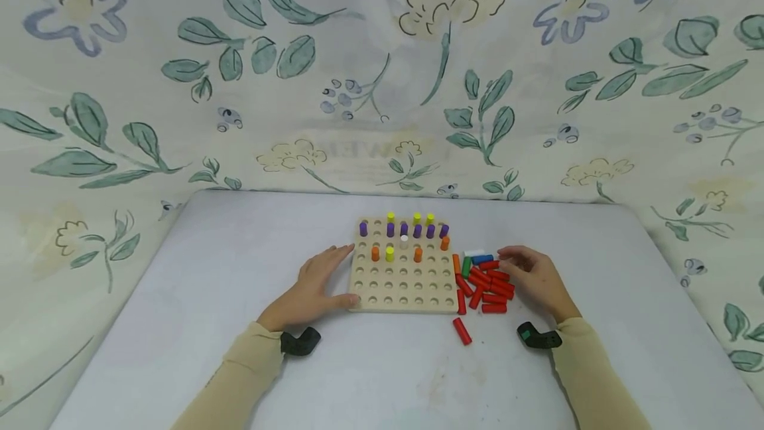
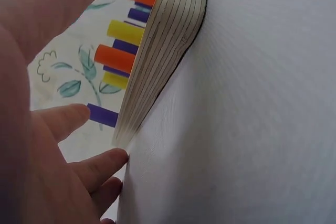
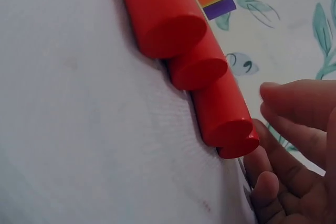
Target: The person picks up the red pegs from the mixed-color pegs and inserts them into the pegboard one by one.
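Note:
A light wooden pegboard [image 1: 410, 292] with rows of round holes lies on the table; yellow, purple, orange and one white peg [image 1: 404, 239] stand in its far half. My left hand [image 1: 316, 287] rests beside the board's left edge, thumb at the near corner and fingers stretched toward the far side. In the left wrist view, a fingertip is right at a purple peg [image 2: 102, 115]. My right hand [image 1: 537, 277] is at the right side of a pile of red pegs [image 1: 492, 284], fingers loosely bent, with nothing seen between them.
By the board's right edge lie a blue peg [image 1: 483, 259], a green peg [image 1: 466, 267] and an orange peg [image 1: 456, 264]. One red peg [image 1: 462, 331] lies apart, nearer the front. A flower-patterned cloth [image 1: 370, 151] hangs behind the white table [image 1: 382, 370].

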A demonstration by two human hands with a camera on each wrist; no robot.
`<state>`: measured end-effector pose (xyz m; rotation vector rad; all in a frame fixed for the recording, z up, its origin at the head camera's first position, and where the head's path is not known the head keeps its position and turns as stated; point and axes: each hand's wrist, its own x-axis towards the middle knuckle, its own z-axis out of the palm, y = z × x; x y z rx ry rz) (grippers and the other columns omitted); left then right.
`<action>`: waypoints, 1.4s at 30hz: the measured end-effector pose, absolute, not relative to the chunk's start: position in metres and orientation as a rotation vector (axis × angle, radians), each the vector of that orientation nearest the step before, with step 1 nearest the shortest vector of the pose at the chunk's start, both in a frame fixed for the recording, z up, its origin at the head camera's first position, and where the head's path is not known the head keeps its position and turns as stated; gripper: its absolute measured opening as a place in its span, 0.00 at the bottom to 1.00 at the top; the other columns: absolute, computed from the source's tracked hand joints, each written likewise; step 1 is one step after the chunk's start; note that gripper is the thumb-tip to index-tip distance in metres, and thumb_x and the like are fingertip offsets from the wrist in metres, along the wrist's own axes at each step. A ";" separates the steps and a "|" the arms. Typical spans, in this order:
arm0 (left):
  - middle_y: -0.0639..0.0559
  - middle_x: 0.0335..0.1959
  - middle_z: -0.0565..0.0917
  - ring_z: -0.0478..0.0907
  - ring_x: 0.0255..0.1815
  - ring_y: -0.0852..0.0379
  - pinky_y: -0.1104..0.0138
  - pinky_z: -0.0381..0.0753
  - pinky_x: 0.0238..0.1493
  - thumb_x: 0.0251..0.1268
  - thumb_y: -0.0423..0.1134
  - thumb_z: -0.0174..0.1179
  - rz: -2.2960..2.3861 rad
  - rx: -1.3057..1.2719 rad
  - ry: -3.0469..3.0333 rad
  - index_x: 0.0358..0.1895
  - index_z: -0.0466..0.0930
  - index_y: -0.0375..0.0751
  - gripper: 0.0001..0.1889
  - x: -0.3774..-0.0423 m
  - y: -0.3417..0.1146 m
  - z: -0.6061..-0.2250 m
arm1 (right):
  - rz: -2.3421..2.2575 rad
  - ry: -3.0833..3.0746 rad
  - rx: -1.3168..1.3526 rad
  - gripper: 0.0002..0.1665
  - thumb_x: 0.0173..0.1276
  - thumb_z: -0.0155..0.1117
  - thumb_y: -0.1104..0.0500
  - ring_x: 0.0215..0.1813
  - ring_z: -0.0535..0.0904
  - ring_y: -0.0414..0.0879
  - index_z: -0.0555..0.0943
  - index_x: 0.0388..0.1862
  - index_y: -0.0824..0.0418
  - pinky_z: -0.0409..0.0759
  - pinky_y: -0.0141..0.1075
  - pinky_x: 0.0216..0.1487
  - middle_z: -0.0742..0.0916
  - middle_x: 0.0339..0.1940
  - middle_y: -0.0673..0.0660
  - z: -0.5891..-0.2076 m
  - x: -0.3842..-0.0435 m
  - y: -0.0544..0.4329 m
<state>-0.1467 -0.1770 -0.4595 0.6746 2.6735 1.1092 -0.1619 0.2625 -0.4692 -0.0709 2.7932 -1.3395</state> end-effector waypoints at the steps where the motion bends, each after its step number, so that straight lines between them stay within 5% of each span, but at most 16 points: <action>1: 0.34 0.79 0.55 0.44 0.80 0.34 0.38 0.36 0.76 0.61 0.56 0.68 1.100 0.688 2.677 0.81 0.51 0.43 0.50 -0.146 -0.177 -0.460 | -1.330 2.796 -0.088 0.19 0.74 0.63 0.55 0.45 0.77 0.51 0.81 0.59 0.62 0.78 0.33 0.43 0.85 0.46 0.58 -0.470 -0.162 0.263; 27: 0.40 0.82 0.50 0.42 0.82 0.40 0.42 0.35 0.78 0.58 0.65 0.65 0.815 0.756 2.804 0.81 0.50 0.43 0.54 -0.142 -0.170 -0.462 | -1.177 2.789 -0.191 0.17 0.73 0.64 0.58 0.46 0.76 0.51 0.85 0.57 0.63 0.78 0.39 0.44 0.85 0.50 0.59 -0.462 -0.166 0.266; 42: 0.40 0.81 0.51 0.43 0.82 0.40 0.42 0.36 0.78 0.58 0.66 0.65 0.789 0.747 2.807 0.81 0.51 0.42 0.55 -0.144 -0.170 -0.464 | -1.163 2.797 -0.207 0.15 0.73 0.64 0.58 0.41 0.74 0.50 0.84 0.55 0.61 0.77 0.36 0.40 0.83 0.41 0.55 -0.470 -0.166 0.271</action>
